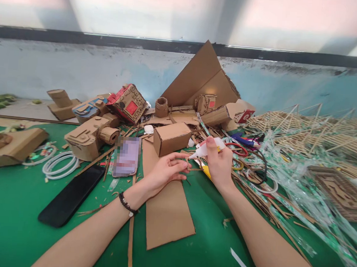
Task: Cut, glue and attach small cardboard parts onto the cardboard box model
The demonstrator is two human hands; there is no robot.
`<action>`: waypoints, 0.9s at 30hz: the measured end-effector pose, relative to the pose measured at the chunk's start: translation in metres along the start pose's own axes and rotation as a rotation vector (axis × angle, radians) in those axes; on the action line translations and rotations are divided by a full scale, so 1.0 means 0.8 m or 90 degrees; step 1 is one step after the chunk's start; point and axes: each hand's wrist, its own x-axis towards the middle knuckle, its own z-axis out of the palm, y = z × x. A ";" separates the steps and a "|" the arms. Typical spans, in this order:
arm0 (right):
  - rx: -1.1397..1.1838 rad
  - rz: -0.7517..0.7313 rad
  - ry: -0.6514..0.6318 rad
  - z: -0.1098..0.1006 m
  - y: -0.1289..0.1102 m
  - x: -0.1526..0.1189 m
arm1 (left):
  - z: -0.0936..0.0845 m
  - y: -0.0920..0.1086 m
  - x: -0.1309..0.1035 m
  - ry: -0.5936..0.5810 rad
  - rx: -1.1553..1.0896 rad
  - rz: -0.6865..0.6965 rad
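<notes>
My right hand (217, 164) is closed round a white glue bottle (206, 148), its narrow nozzle pointing left. The nozzle tip is close to the fingers of my left hand (167, 171). Between thumb and fingertips, my left hand pinches a thin cardboard strip (188, 164). Under my left wrist lies a flat cardboard sheet (169, 217) on the green table. Just beyond my hands a closed cardboard box (172, 137) rests near the sheet's far end.
A phone (126, 157) and a black flat object (72, 195) lie to the left. Cardboard camera models (86, 138) stand behind them. Clear plastic wrappers (309, 177) and thin wooden sticks (318, 126) crowd the right. A large folded cardboard piece (200, 78) leans on the wall.
</notes>
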 end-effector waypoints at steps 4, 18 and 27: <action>-0.004 -0.004 -0.010 0.000 0.001 -0.003 | 0.002 -0.001 -0.001 -0.013 0.007 -0.012; 0.175 0.095 -0.025 -0.007 0.012 0.017 | -0.001 0.002 -0.001 -0.012 0.009 0.011; 0.251 0.173 -0.108 -0.010 -0.003 0.019 | -0.003 0.008 -0.001 0.045 -0.021 0.035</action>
